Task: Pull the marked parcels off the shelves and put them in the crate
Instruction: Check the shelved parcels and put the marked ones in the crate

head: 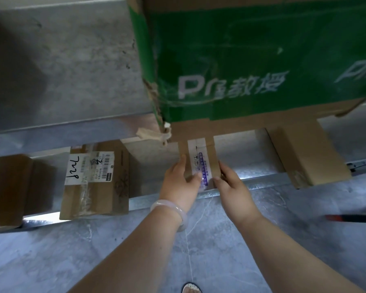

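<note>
Head view, looking down on a low metal shelf [262, 182]. At the centre of the frame, a small parcel [200, 159] stood on the shelf at its front edge, beneath the overhanging bottom of a large green box [241, 60] that filled the upper right. The parcel bore a white label with a column of purple marks. The left hand [179, 182], with a pale bracelet [171, 210] on its wrist, held the parcel's left side; its fingers [183, 161] lay along that side and the thumb crossed the lower part of the label. The right hand [230, 185] held the right side in the same manner, so the fingers of both hands were closed narrowly on the parcel.

On the same shelf, at left of centre, lay a brown parcel with a handwritten label [93, 178]; a plain brown box [6, 187] sat at the far left, and another brown box [309, 153] at the right. The grey marbled floor [72, 261] occupied the lower frame, with a red and black object [351, 218] at the right edge, too blurred to identify
</note>
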